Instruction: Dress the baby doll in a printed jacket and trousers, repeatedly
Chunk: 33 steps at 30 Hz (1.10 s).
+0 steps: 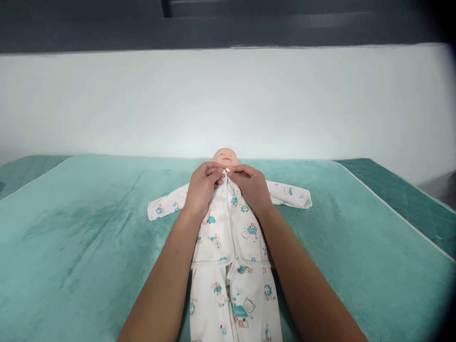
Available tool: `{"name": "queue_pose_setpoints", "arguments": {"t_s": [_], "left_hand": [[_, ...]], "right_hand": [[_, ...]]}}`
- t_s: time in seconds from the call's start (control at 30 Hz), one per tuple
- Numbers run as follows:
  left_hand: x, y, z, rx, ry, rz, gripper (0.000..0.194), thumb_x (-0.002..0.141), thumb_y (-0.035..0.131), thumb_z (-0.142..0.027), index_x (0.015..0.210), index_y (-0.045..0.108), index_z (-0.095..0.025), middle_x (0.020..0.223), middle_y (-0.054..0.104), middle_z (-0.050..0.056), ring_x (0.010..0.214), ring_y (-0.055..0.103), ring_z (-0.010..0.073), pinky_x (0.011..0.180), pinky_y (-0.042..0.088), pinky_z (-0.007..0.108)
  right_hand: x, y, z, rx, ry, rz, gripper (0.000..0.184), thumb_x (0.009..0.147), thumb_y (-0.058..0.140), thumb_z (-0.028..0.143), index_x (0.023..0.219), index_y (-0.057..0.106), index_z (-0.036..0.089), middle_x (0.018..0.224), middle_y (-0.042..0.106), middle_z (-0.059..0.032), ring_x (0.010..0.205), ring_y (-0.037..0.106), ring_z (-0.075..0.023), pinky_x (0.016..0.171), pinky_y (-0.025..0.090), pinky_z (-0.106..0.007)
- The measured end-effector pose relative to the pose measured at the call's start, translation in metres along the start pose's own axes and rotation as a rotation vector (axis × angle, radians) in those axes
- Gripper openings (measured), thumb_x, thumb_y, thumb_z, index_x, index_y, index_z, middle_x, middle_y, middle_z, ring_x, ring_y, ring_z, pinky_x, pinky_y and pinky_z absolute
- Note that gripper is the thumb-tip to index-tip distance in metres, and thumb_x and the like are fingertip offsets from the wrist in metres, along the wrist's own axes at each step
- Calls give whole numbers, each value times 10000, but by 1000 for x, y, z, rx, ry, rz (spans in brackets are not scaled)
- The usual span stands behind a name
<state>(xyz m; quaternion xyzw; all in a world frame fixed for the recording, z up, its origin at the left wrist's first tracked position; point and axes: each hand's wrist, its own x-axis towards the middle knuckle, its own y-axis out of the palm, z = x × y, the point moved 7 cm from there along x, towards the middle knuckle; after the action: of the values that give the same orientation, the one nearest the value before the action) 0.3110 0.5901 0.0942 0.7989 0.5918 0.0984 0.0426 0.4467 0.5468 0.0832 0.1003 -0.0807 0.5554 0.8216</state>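
Note:
A baby doll [225, 156] lies on its back, dressed in a white printed baby jacket [217, 237] and matching pants [245, 304]. At the jacket's collar, just below the doll's chin, my left hand [205, 185] pinches one front edge. Close beside it, my right hand [251, 185] pinches the other edge, with fingertips nearly meeting. Further down, the jacket's front edges lie close together, with small pale buttons or snaps along the left one. Both sleeves spread out to the sides, and no doll hands show at the cuffs. My fingers partly cover the collar.
A teal plush cover [99, 256] lies under the doll, with a darker quilted border [399, 204] at the right. Behind its far edge rises a white wall [228, 99], with a dark band [107, 28] above.

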Motion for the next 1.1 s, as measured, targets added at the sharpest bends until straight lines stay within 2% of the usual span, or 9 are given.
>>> {"name": "queue_pose_setpoints", "arguments": {"t_s": [0.27, 0.53, 0.73, 0.93, 1.1], "left_hand": [[0, 1, 0, 15, -29, 26, 187, 746, 694, -226, 916, 633, -174, 742, 622, -4, 625, 520, 89, 615, 400, 229], [0, 2, 0, 60, -6, 41, 181, 764, 677, -231, 928, 622, -180, 735, 600, -12, 642, 526, 90, 634, 402, 227], [1, 2, 1, 98, 5, 41, 175, 803, 622, -234, 968, 595, -184, 706, 583, -22, 637, 524, 96, 621, 381, 225], [-1, 3, -3, 278, 49, 51, 170, 861, 553, -271, 1016, 588, -209, 712, 569, -32, 679, 536, 110, 668, 394, 238], [0, 4, -2, 389, 91, 86, 180, 881, 525, -305, 1020, 590, -212, 754, 587, -21, 680, 528, 118, 671, 398, 252]], "right_hand": [[3, 0, -6, 71, -2, 4, 158, 731, 720, 337, 811, 719, 200, 865, 740, -27, 829, 659, -187, 769, 490, -299], [3, 1, -6, 107, 3, 79, 205, 735, 744, 378, 827, 702, 200, 847, 725, -17, 812, 648, -172, 761, 489, -294], [1, 4, -6, 39, 27, 128, 215, 767, 720, 401, 878, 707, 217, 778, 717, -5, 717, 630, -166, 676, 469, -282], [3, 2, -2, 62, -24, 149, 193, 799, 689, 384, 836, 736, 200, 930, 732, -17, 858, 635, -168, 786, 470, -281], [5, -1, -12, 93, 54, 166, 238, 775, 697, 429, 813, 724, 195, 791, 701, -3, 691, 596, -147, 665, 462, -277]]}}
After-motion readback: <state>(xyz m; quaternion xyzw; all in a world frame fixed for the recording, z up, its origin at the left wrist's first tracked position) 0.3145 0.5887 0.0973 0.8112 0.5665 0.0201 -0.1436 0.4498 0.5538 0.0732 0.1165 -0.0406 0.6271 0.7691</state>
